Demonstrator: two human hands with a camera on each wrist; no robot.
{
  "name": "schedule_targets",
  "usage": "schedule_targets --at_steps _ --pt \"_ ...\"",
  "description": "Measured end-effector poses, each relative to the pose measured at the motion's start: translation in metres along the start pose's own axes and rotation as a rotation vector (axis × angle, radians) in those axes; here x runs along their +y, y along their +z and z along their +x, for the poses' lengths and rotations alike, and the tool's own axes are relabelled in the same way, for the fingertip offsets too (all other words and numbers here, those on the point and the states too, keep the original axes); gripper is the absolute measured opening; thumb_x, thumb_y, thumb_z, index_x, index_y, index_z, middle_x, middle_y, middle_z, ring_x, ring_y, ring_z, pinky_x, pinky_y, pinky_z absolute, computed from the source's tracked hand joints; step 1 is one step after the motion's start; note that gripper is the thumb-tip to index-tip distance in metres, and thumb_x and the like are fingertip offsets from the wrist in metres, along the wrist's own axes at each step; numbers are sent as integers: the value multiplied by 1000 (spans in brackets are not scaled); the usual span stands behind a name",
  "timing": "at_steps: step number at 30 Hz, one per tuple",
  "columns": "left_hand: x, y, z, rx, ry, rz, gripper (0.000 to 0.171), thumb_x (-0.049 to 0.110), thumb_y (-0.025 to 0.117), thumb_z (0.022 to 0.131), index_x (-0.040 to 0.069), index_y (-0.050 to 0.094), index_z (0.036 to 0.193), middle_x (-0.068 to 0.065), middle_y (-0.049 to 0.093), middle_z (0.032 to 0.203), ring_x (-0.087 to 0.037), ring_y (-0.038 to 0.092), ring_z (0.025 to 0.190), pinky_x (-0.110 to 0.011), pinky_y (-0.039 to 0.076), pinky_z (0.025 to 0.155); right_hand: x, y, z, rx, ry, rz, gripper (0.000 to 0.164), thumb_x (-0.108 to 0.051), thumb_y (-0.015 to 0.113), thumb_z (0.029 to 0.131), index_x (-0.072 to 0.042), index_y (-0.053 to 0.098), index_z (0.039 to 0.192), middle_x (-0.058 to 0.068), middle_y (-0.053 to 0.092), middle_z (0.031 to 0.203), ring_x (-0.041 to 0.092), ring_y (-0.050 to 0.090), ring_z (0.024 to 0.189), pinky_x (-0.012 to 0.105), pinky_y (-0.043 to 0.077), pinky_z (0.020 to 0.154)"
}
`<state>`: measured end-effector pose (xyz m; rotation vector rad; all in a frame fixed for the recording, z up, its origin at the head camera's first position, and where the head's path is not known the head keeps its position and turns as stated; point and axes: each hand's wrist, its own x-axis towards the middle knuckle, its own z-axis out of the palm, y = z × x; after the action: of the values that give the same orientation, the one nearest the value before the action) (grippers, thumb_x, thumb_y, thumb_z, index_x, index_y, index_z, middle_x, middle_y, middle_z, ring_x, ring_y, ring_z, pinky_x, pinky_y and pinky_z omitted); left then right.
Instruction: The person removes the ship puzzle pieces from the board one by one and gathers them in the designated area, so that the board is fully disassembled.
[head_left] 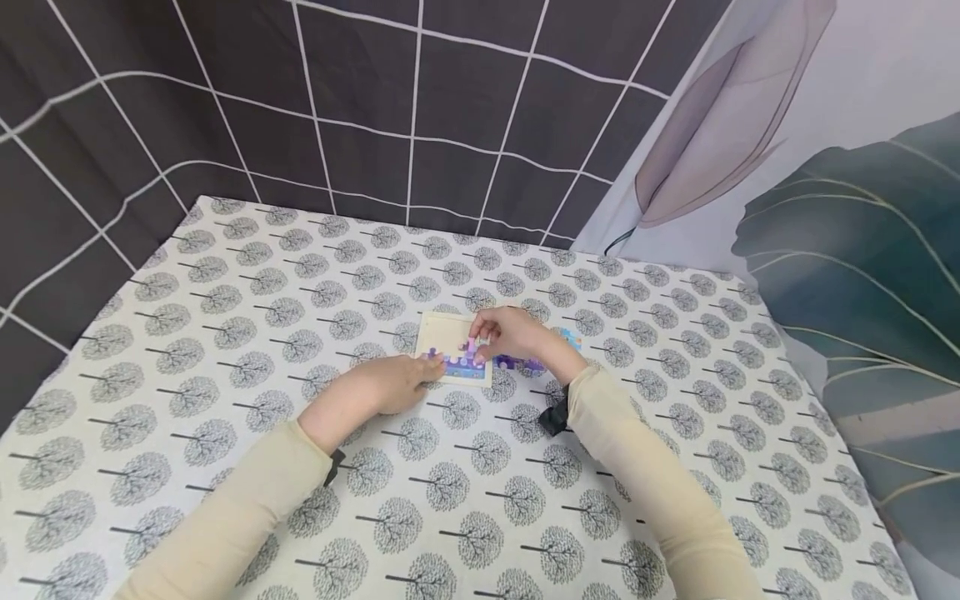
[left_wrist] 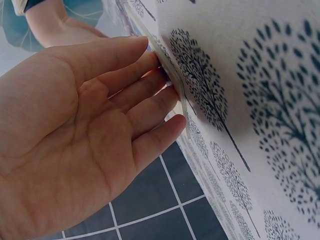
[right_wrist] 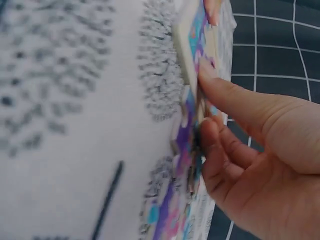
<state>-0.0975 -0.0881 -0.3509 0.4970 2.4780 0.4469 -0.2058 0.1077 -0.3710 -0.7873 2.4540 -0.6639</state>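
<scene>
Puzzle tray [head_left: 444, 332] sits mid-tabletop [head_left: 408, 479], pieces [head_left: 456, 369] along its near side. Left hand [head_left: 388, 383], grip spread, touches its left edge; right hand [head_left: 513, 333] curls over its right side, but I can't tell whether it pinches anything.

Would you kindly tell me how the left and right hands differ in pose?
The left hand has fingers mostly extended; the right hand has them curled, seemingly pinching a pink puzzle piece. The left hand is at the left side of the tray, the right hand over its right side. Both have cream sleeves.
</scene>
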Motion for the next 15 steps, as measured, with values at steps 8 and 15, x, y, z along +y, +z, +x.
schedule_targets --at_steps 8,15 --pt "0 0 -2 8 6 -7 49 15 44 98 11 31 145 -2 20 154 -25 24 140 -45 17 116 8 9 -6 99 -176 -30 26 -13 79 71 -10 60 90 1 64 84 12 57 74 21 51 70" --pt "0 0 -2 12 32 12 48 15 42 98 8 32 144 -5 21 153 -25 24 140 -42 17 116 7 10 -11 154 -273 -101 21 -12 76 75 -9 60 87 2 66 81 12 59 71 19 52 66"
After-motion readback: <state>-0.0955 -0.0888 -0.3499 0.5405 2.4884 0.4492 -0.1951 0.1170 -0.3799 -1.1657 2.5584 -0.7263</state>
